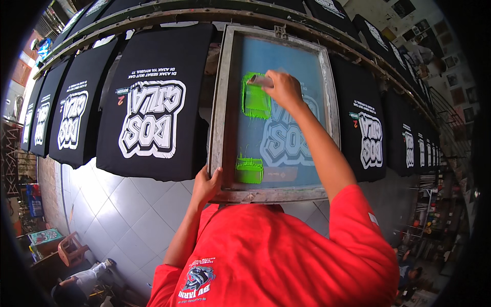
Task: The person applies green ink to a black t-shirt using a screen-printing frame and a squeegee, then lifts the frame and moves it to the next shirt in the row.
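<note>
A silk-screen frame [271, 195] with worn grey edges lies in front of me over a dark shirt, whose white print shows faintly through the blue mesh [273, 56]. My left hand [206, 185] grips the frame's near left corner, thumb on top. Over the left part of the mesh, my right hand [285, 91] is closed around a small squeegee [261, 81], its blade end at the upper patch of bright green ink [257, 101]. A second green ink patch [249, 171] lies near the frame's lower left. The squeegee's underside is hidden.
Black printed T-shirts [153, 102] hang over boards in a row to my left, and more T-shirts [364, 117] to my right. A long rail [169, 15] runs behind them. Below left are a tiled floor [123, 210], a brown stool [73, 249] and a person [84, 281].
</note>
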`<state>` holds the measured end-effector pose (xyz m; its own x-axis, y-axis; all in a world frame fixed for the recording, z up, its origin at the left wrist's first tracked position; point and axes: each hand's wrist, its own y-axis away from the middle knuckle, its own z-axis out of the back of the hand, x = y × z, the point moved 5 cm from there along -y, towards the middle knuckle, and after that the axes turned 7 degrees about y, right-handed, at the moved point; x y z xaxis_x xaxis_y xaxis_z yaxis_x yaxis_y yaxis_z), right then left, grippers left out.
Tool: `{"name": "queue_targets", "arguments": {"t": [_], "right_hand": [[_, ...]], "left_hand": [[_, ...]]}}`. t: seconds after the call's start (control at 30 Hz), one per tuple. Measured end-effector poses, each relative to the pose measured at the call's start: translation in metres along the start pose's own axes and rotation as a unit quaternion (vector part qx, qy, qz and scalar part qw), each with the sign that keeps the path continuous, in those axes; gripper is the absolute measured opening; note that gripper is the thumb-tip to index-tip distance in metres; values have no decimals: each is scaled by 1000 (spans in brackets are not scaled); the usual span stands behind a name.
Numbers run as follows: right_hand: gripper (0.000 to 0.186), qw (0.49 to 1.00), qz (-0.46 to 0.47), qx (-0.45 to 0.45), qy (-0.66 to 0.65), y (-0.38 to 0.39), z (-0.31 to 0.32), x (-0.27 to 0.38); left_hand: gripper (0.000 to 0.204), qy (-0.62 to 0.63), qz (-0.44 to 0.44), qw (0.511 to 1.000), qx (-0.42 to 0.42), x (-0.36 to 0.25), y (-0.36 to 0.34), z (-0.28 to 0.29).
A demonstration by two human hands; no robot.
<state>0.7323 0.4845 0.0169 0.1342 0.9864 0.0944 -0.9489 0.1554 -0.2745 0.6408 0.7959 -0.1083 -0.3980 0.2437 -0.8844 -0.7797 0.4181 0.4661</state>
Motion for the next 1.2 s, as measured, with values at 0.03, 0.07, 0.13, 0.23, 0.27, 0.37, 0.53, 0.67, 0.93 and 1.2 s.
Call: {"name": "queue_targets", "arguments": {"t": [0.03,0.07,0.13,0.23,0.27,0.37,0.53,0.67,0.93,1.2], "right_hand": [[26,1000,5,-19,1,-9,-4,-4],[25,999,12,-32,6,-15,-12,-7],[23,998,28,-55,16,-21,-28,-11],[20,997,24,-64,24,-16,-41,-9],[20,997,27,-62,28,-14,-43,-10],[18,998,37,-42,34,-6,-40,-4],[21,998,39,20,34,32,-30,13],[22,996,45,81,-5,57,-11,28],[34,842,-228,-4,-490,80,4,-35],[37,517,-447,-40,-729,176,-16,-75]], "left_hand": [[28,2,1,1000,0,1,-1,0],[29,5,2,1000,1,1,-1,0],[27,2,1,1000,1,-5,1,0],[26,5,3,1000,-2,-3,1,-1],[26,6,4,1000,-3,-1,0,-1],[27,-40,-37,998,-19,14,-6,4],[26,-21,-53,998,-17,4,-3,1],[27,-3,-44,999,-11,1,-1,2],[30,-6,-16,1000,-2,-3,0,3],[32,-32,-60,997,-24,10,-6,4]]}}
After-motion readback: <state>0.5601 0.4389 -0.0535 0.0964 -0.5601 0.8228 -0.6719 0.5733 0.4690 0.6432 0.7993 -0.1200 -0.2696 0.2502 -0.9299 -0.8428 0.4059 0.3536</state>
